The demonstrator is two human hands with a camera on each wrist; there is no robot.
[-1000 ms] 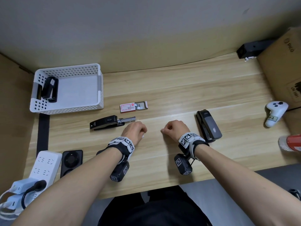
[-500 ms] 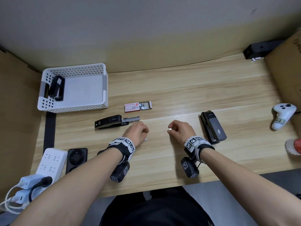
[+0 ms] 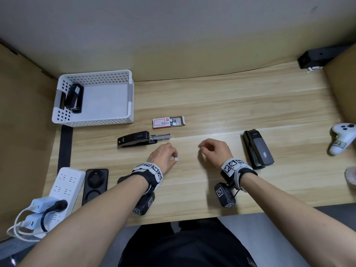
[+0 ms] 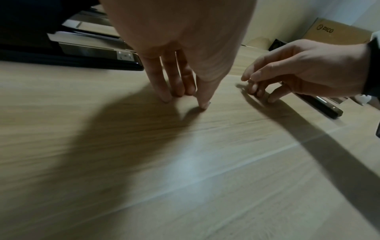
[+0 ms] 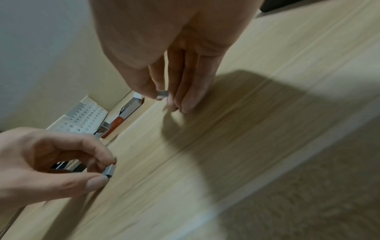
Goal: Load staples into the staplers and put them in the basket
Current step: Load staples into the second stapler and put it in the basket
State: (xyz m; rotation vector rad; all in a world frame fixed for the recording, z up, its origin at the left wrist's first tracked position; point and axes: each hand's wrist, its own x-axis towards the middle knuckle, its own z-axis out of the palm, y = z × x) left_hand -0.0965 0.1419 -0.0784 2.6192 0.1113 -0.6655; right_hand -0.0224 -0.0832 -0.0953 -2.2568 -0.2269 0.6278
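Note:
My left hand [image 3: 174, 158] pinches a short grey staple strip [image 5: 109, 172] just above the wooden desk [image 3: 212, 105]. My right hand [image 3: 201, 149], a hand's width to the right, pinches a second small staple piece [image 5: 162, 94] between thumb and fingers. A black stapler [image 3: 135, 139] lies just beyond the left hand with its metal tray [image 3: 160, 136] pulled out to the right. The red-and-white staple box [image 3: 168, 122] lies open behind it. Another black and grey stapler [image 3: 257, 149] lies closed right of my right hand. One black stapler [image 3: 74, 98] sits in the white basket [image 3: 92, 120].
A white power strip [image 3: 65, 187] with plugs and a black device [image 3: 95, 185] lie at the front left. At the right edge rests a white controller [image 3: 342, 137]. A cardboard box [image 3: 342, 89] and a black device [image 3: 316, 58] stand at the back right.
My two hands have drawn apart, each keeping a piece of staple strip. The right hand shifted right; the left stayed near the open stapler.

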